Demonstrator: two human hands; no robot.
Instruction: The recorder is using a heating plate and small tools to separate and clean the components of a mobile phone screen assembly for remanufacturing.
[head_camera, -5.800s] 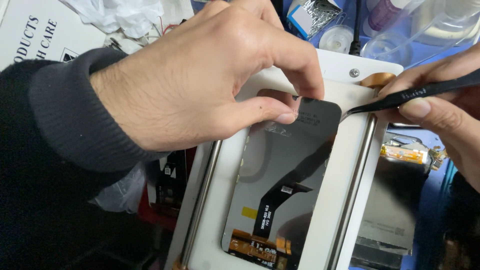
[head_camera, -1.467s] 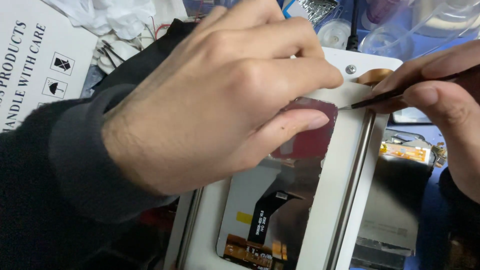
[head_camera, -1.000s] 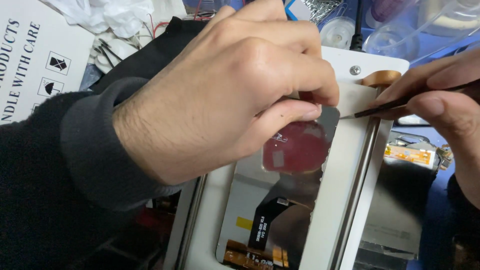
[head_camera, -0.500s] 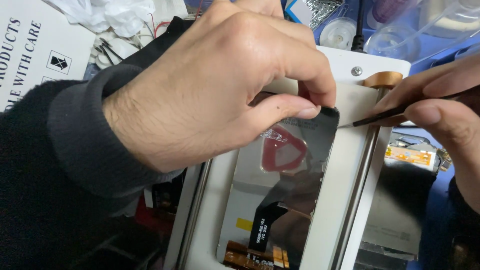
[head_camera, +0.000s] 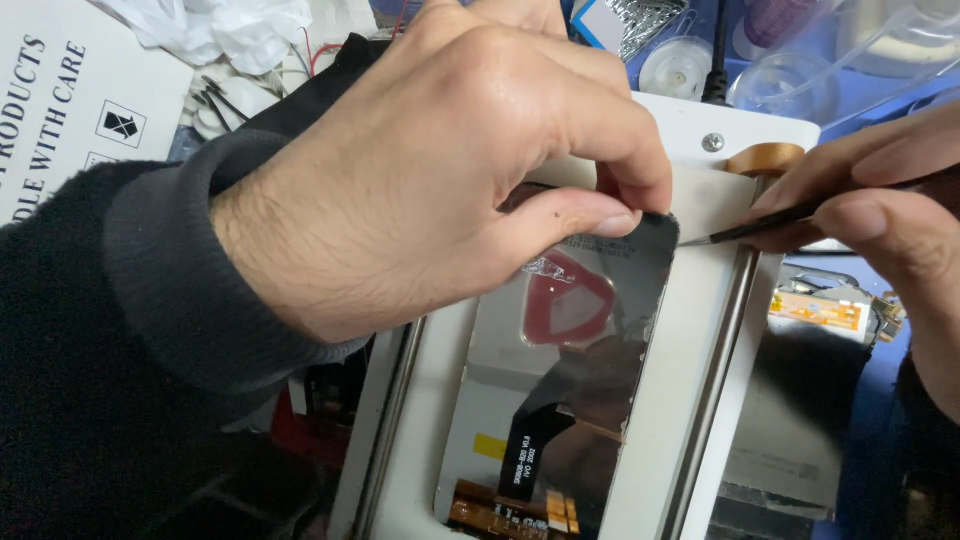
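- Left hand (head_camera: 440, 170) pinches the phone screen panel's (head_camera: 570, 370) top edge, hiding its upper left.
- Right hand (head_camera: 880, 215), at three o'clock, pinches black tweezers (head_camera: 760, 225).
- White jig (head_camera: 700, 330) underneath; clear tubs (head_camera: 800, 70) at one o'clock.

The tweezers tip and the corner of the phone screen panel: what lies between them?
In the head view, only a short bare stretch of the white fixture plate lies between the tweezers tip and the screen panel corner; they look not quite touching.

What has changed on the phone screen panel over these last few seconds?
The left hand keeps its grip on the panel's top edge; a red tab now shows on its back. The right hand has lowered the dark pointed tool slightly, tip near the top corner. The white frame stayed put.
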